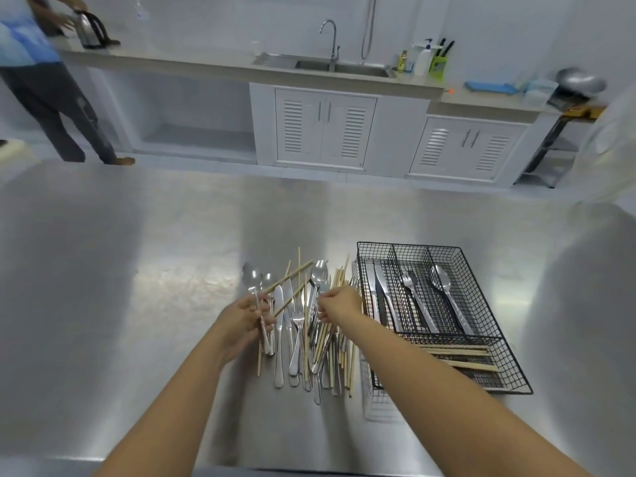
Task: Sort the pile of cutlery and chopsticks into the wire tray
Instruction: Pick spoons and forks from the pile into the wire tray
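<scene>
On steel table point(137, 304), jumbled cutlery pile point(306, 332)

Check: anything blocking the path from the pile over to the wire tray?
Nothing visible. The pile lies right beside the wire tray, whose top is open. Left hand and right hand are already on the pile.

Readable text: none anywhere in view.
Bottles point(424, 60) by the sink: labels too small and blurred to read.
Kettle point(90, 31): no legible brand.
Cutlery point(299, 325) on the tabletop: no markings that can be read.
</scene>
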The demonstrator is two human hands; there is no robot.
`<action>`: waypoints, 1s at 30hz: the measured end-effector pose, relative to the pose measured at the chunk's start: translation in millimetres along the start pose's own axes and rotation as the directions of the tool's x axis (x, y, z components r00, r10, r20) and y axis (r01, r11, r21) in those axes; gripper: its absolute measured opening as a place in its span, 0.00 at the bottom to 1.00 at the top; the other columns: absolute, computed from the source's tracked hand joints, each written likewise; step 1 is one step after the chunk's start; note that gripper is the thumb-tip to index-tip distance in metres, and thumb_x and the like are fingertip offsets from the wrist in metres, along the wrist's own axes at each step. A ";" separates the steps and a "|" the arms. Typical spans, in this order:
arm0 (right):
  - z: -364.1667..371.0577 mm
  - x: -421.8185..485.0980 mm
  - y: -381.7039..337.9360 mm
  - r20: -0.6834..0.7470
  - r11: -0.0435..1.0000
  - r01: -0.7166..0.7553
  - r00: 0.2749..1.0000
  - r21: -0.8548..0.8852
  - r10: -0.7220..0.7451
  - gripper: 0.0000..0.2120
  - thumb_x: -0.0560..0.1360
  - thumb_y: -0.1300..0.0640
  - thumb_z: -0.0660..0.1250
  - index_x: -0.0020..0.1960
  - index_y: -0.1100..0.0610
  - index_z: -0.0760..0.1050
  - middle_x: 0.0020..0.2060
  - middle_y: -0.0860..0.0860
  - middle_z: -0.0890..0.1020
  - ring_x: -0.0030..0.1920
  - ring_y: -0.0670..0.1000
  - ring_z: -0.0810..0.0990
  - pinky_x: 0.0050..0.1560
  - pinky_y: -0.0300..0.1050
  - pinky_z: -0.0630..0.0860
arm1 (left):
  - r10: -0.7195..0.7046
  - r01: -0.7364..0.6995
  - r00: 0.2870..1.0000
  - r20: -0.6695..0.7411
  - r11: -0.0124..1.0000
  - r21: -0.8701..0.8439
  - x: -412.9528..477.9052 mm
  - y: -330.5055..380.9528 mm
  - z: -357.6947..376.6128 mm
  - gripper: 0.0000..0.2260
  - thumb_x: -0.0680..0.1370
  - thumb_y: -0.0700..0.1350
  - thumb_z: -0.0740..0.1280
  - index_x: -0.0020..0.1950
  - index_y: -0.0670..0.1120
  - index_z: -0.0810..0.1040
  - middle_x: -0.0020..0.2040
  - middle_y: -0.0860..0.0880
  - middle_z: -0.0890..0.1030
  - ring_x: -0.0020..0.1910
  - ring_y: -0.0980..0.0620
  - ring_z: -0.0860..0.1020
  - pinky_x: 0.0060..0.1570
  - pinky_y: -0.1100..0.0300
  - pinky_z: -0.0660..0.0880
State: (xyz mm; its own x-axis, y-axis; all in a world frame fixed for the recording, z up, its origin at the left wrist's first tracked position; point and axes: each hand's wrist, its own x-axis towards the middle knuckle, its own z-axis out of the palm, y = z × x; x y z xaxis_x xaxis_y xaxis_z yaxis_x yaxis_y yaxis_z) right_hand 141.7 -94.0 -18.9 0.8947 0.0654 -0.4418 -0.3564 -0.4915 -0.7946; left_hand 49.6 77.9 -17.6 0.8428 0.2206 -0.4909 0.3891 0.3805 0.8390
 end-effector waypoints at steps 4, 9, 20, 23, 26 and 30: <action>13.3 22.4 -10.0 -0.069 0.991 0.001 0.998 -0.133 -0.011 0.07 0.73 0.64 0.69 0.51 0.65 0.80 0.48 0.60 0.83 0.44 0.55 0.84 0.36 0.43 0.81 | -0.066 0.079 0.974 -0.216 0.996 0.050 1.5 -0.4 -4.4 0.10 0.77 0.29 0.55 0.49 0.37 0.75 0.38 0.42 0.74 0.30 0.46 0.74 0.29 0.55 0.75; 23.7 32.7 -12.2 -0.139 0.951 0.008 0.989 -0.308 -0.054 0.12 0.72 0.62 0.71 0.54 0.64 0.77 0.47 0.57 0.81 0.37 0.53 0.76 0.22 0.36 0.64 | -0.013 0.119 0.922 -0.386 0.960 0.252 14.3 -2.3 -11.2 0.07 0.76 0.34 0.59 0.42 0.38 0.76 0.37 0.42 0.74 0.26 0.47 0.68 0.27 0.59 0.66; 25.8 37.4 -3.2 -0.050 0.981 -0.164 0.986 -0.099 0.160 0.09 0.70 0.65 0.72 0.43 0.66 0.72 0.33 0.57 0.80 0.28 0.51 0.80 0.34 0.46 0.82 | 0.237 0.094 0.855 -0.461 0.804 0.587 29.2 -14.4 16.7 0.19 0.72 0.39 0.67 0.22 0.47 0.64 0.23 0.49 0.68 0.24 0.52 0.65 0.24 0.63 0.59; 10.5 35.0 -5.0 0.053 0.965 -0.246 0.969 0.094 0.242 0.09 0.69 0.65 0.72 0.44 0.67 0.72 0.30 0.56 0.79 0.23 0.48 0.74 0.24 0.37 0.73 | 0.241 0.114 0.848 -0.473 0.787 0.606 34.0 -14.8 19.7 0.18 0.71 0.39 0.68 0.24 0.46 0.64 0.24 0.49 0.68 0.23 0.52 0.66 0.24 0.63 0.59; -7.5 30.4 -4.4 0.235 0.911 -0.315 0.938 0.268 0.255 0.08 0.71 0.64 0.70 0.50 0.66 0.77 0.33 0.54 0.79 0.26 0.47 0.72 0.23 0.36 0.69 | 0.222 0.139 0.858 -0.463 0.767 0.626 36.8 -13.3 19.3 0.13 0.71 0.42 0.70 0.29 0.43 0.70 0.28 0.47 0.73 0.27 0.50 0.70 0.25 0.63 0.63; -26.7 24.6 -0.7 0.426 0.796 -0.441 0.867 0.415 0.259 0.08 0.73 0.65 0.68 0.52 0.65 0.75 0.35 0.56 0.84 0.32 0.48 0.76 0.29 0.36 0.72 | 0.223 0.149 0.863 -0.453 0.745 0.650 40.3 -14.5 21.4 0.12 0.71 0.43 0.73 0.31 0.42 0.73 0.30 0.46 0.74 0.29 0.48 0.73 0.28 0.62 0.66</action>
State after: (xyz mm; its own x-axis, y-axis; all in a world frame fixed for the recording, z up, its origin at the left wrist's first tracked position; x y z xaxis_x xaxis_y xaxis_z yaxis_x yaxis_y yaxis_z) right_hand 171.1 -115.3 -18.1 0.5689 0.2991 -0.7661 -0.7901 -0.0597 -0.6100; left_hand 85.9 62.1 -44.5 0.6455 0.6825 -0.3428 0.6572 -0.2677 0.7046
